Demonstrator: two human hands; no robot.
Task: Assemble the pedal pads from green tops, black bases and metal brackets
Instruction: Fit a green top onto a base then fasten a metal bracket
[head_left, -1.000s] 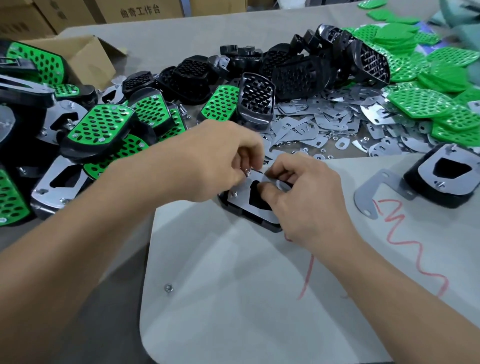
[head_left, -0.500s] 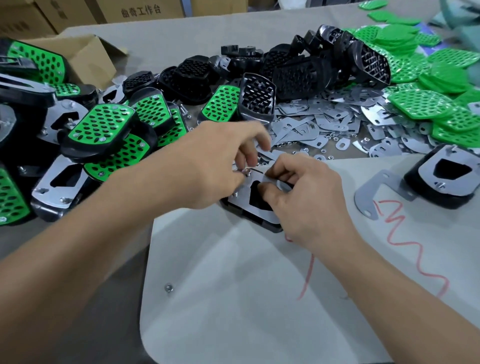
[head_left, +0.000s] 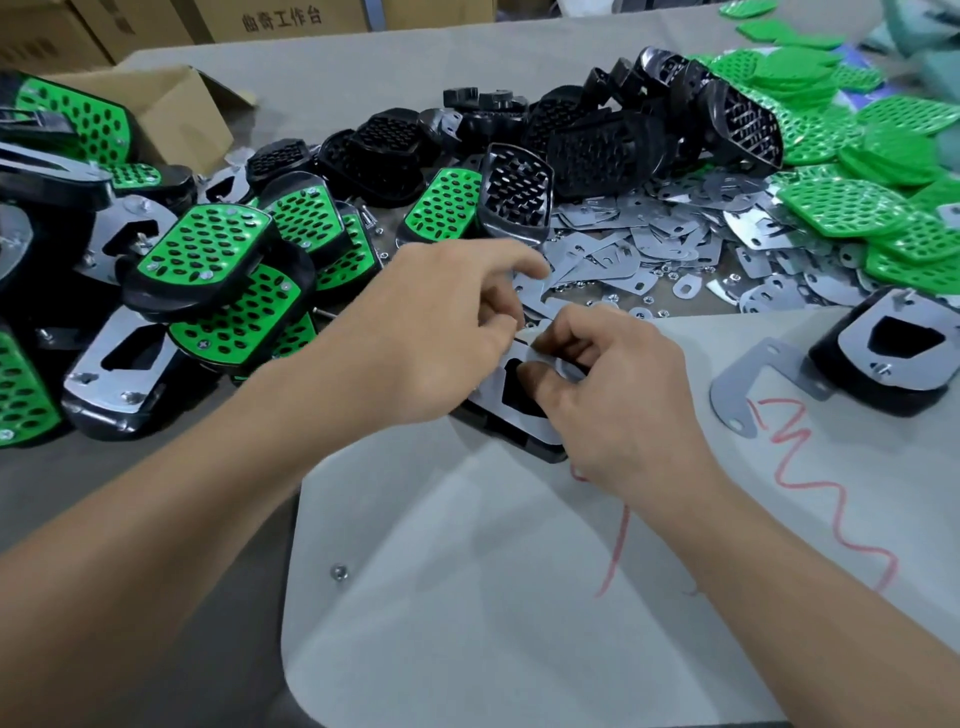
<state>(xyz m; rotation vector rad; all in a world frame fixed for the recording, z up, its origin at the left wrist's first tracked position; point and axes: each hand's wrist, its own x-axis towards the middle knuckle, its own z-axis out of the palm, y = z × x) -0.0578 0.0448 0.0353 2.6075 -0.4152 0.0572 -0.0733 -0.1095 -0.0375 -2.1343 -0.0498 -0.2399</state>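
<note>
Pinching the flat silver metal bracket (head_left: 491, 387) onto the black base (head_left: 524, 439) mid-frame, the right hand (head_left: 618, 395) likely steadies it for the left hand (head_left: 441, 332), fingers narrowed at its upper corner

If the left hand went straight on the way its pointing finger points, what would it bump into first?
Probably the heap of loose metal brackets, lying just past the outstretched finger of the left hand. How high the finger floats is unclear, so it might skim over them.
</note>
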